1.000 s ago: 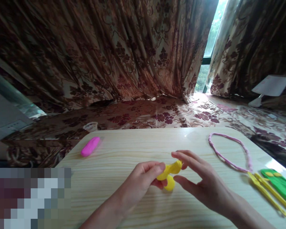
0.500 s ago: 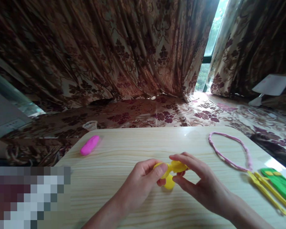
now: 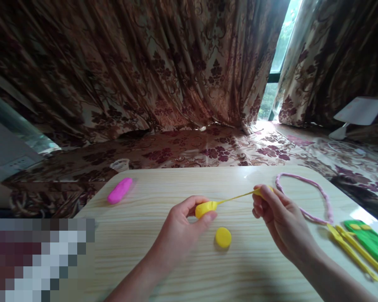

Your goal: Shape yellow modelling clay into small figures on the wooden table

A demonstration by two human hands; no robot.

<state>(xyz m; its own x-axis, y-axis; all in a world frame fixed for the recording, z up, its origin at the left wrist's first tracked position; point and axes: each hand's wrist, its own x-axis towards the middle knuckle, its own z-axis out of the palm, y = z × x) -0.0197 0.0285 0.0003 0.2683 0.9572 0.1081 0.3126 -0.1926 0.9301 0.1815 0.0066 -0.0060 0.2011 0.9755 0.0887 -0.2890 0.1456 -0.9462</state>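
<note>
My left hand (image 3: pixel 184 222) is closed on a lump of yellow modelling clay (image 3: pixel 204 209), pinched between thumb and fingers above the table. A thin yellow strand stretches from it up to the right. At its far end my right hand (image 3: pixel 279 218) pinches another piece of the same yellow clay (image 3: pixel 264 192), partly covered by the fingers. Below and between the hands, a flat round yellow clay disc (image 3: pixel 223 238) lies on the wood-patterned table (image 3: pixel 164 180).
A bright pink clay roll (image 3: pixel 120 190) lies at the table's far left. On the right are a twisted pale pink clay loop (image 3: pixel 319 191), yellow modelling tools (image 3: pixel 353 253) and a green clay slab (image 3: pixel 370 243) bearing small yellow pieces. A white lamp (image 3: pixel 359 111) stands beyond.
My right hand has moved right and up, away from my left, drawing the yellow clay out into a thin strand. The disc on the table is now fully in sight.
</note>
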